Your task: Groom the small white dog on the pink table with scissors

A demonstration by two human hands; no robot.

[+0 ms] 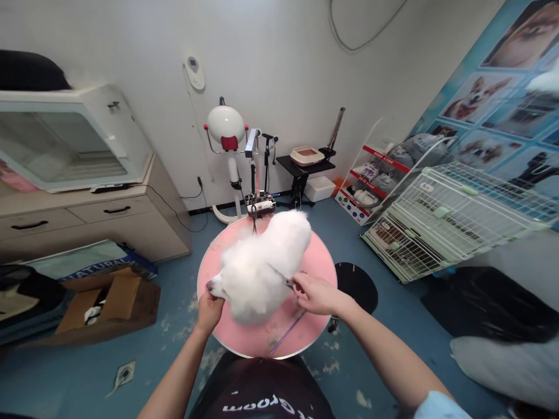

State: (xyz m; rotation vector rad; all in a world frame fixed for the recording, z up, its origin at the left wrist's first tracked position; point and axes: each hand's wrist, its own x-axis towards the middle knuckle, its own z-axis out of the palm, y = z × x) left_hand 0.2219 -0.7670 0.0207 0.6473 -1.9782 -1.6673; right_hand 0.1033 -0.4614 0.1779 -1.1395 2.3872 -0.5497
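Note:
A fluffy white dog is on a round pink grooming table, its muzzle pointing left. My left hand is closed around the underside of the dog's muzzle. In my right hand are grooming scissors, the blades lying against the white coat at the dog's side; whether they are parted is hard to make out. A comb with a purple spine lies on the table below my right hand, near the front edge.
Behind the table stand a white and red dryer and a tool holder. At right are a wire cage and a black round stool. An open cardboard box sits on the floor at left, and hair tufts are scattered about.

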